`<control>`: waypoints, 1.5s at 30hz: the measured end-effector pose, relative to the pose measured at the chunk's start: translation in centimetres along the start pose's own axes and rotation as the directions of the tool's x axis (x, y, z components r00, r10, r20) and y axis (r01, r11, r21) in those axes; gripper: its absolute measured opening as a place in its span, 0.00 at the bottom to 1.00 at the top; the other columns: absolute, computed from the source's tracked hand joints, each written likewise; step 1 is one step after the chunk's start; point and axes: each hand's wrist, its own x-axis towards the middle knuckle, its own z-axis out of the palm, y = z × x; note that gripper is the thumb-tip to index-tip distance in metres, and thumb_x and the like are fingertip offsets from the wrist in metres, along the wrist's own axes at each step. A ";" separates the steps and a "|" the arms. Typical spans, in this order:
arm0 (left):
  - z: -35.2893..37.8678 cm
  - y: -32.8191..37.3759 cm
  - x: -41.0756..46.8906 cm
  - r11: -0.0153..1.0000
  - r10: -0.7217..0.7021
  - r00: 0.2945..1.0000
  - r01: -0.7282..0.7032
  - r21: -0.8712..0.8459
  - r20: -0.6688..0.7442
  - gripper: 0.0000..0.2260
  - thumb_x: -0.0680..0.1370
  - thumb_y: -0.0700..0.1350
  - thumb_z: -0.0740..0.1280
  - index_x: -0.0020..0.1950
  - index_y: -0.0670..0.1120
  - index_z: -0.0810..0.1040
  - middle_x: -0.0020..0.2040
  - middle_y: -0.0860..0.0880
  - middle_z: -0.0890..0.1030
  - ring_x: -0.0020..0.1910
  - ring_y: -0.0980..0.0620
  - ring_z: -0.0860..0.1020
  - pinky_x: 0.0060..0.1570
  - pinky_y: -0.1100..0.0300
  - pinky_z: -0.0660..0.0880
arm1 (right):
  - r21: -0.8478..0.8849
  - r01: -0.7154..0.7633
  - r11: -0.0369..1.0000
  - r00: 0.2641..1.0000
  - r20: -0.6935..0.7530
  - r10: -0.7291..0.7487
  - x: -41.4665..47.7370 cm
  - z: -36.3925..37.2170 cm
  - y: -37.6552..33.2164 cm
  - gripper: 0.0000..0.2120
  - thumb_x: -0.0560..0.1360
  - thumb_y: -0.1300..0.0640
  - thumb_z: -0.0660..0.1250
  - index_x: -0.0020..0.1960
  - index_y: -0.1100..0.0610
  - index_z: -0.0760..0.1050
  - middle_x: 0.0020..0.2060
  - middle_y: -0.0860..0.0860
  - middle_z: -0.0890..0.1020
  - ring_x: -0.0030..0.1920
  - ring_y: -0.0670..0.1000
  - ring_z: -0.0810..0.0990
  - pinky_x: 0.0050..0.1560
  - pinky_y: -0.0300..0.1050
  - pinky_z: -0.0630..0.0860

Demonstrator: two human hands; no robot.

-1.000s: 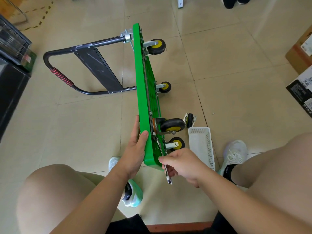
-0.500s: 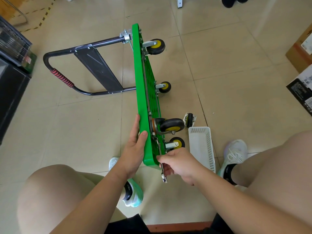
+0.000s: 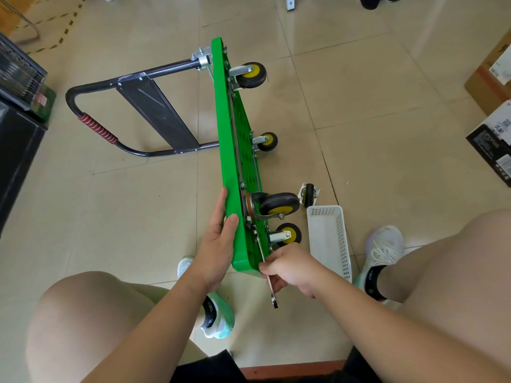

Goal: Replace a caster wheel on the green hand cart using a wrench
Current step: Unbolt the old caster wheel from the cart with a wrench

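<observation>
The green hand cart (image 3: 231, 150) stands on its long edge on the tiled floor, its black handle (image 3: 94, 125) folded out to the left and its wheels facing right. My left hand (image 3: 218, 239) grips the cart's near top edge, thumb over the rim. My right hand (image 3: 290, 268) holds a silver wrench (image 3: 272, 293), whose far end reaches up to the mounting plate of the large black-and-yellow caster (image 3: 278, 207). A smaller caster (image 3: 289, 234) sits just below it. A loose caster wheel (image 3: 309, 195) lies on the floor to the right.
A white perforated basket (image 3: 330, 239) lies on the floor beside my right hand. Cardboard boxes (image 3: 492, 78) stand at the right edge and a black cabinet (image 3: 16, 139) at the left. My knees and shoes flank the cart's near end.
The wrench handle has swung under my right hand, its free end moving left and then back right and lower. My left hand and the cart have stayed put.
</observation>
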 end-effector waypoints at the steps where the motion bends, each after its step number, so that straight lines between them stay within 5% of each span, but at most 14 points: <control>1: 0.0 0.0 0.0 1.000 0.002 1.000 -0.002 0.000 0.003 0.24 0.89 0.45 0.56 0.77 0.72 0.59 0.66 0.70 0.78 0.66 0.59 0.80 0.58 0.63 0.80 | -0.066 0.019 0.998 1.000 -0.010 -0.020 0.4 0.0 0.3 0.04 0.74 0.58 0.74 0.45 0.59 0.85 0.41 0.57 0.87 0.45 0.59 0.86 0.55 0.60 0.83; 6: -0.1 0.0 0.0 1.000 0.007 1.000 -0.006 -0.009 0.014 0.25 0.89 0.45 0.56 0.75 0.75 0.60 0.68 0.68 0.78 0.68 0.57 0.79 0.60 0.60 0.80 | -0.329 0.158 0.931 0.984 -0.031 -0.178 2.0 0.1 1.6 0.08 0.78 0.58 0.70 0.55 0.54 0.85 0.45 0.48 0.85 0.48 0.51 0.83 0.44 0.38 0.76; 9: 0.0 -0.1 0.1 1.000 0.009 1.000 -0.009 -0.012 0.018 0.25 0.89 0.45 0.56 0.73 0.78 0.63 0.70 0.66 0.78 0.69 0.55 0.79 0.62 0.58 0.80 | -0.383 0.178 0.906 0.977 -0.042 -0.210 2.8 -0.9 1.9 0.12 0.80 0.60 0.68 0.63 0.56 0.82 0.57 0.52 0.84 0.57 0.53 0.80 0.56 0.40 0.72; 12: 0.0 -0.1 0.0 0.999 0.015 1.000 -0.015 -0.028 0.014 0.25 0.88 0.46 0.57 0.71 0.79 0.64 0.73 0.64 0.76 0.71 0.53 0.77 0.69 0.50 0.76 | -0.469 0.139 0.872 0.980 -0.060 -0.189 2.6 -2.2 2.5 0.13 0.80 0.59 0.68 0.63 0.55 0.82 0.58 0.53 0.84 0.59 0.55 0.80 0.61 0.45 0.75; 18: -0.1 -0.2 0.1 0.998 0.035 0.999 -0.033 -0.054 0.032 0.24 0.84 0.52 0.61 0.71 0.81 0.63 0.73 0.64 0.76 0.71 0.53 0.78 0.69 0.49 0.77 | -0.218 0.083 0.973 0.986 -0.125 -0.112 0.3 -1.8 2.8 0.06 0.76 0.56 0.72 0.51 0.54 0.87 0.40 0.50 0.87 0.40 0.50 0.86 0.46 0.44 0.84; 23: -0.1 -0.4 0.2 0.997 0.036 0.999 -0.033 -0.064 0.038 0.24 0.83 0.53 0.61 0.72 0.80 0.63 0.73 0.65 0.76 0.70 0.54 0.79 0.62 0.57 0.80 | -0.063 0.090 0.994 0.992 -0.077 -0.095 -0.8 -0.3 2.3 0.04 0.75 0.56 0.74 0.46 0.55 0.87 0.35 0.51 0.87 0.38 0.51 0.86 0.51 0.53 0.84; 32: -0.2 -0.6 0.4 0.997 0.021 0.999 -0.018 -0.081 0.038 0.25 0.83 0.53 0.61 0.74 0.78 0.63 0.73 0.63 0.75 0.70 0.52 0.79 0.61 0.55 0.81 | -0.092 0.131 0.987 0.991 -0.029 -0.134 -0.1 0.6 1.8 0.03 0.75 0.53 0.73 0.43 0.49 0.85 0.36 0.47 0.87 0.37 0.47 0.87 0.48 0.49 0.85; 41: -0.3 -0.7 0.4 0.997 0.019 0.999 -0.016 -0.074 0.037 0.24 0.84 0.51 0.60 0.74 0.78 0.63 0.71 0.64 0.77 0.69 0.53 0.79 0.59 0.57 0.81 | -0.079 0.133 0.988 0.988 -0.066 -0.138 0.9 0.4 1.1 0.02 0.74 0.56 0.74 0.43 0.53 0.86 0.34 0.50 0.87 0.33 0.49 0.86 0.39 0.42 0.84; 45: -0.2 -0.7 0.4 0.997 0.012 1.000 -0.010 -0.073 0.026 0.24 0.84 0.51 0.61 0.74 0.77 0.64 0.72 0.64 0.76 0.70 0.54 0.78 0.61 0.57 0.80 | -0.218 0.140 0.966 0.985 -0.068 -0.158 2.0 0.1 1.2 0.07 0.76 0.56 0.73 0.53 0.53 0.86 0.42 0.48 0.87 0.39 0.50 0.85 0.40 0.37 0.80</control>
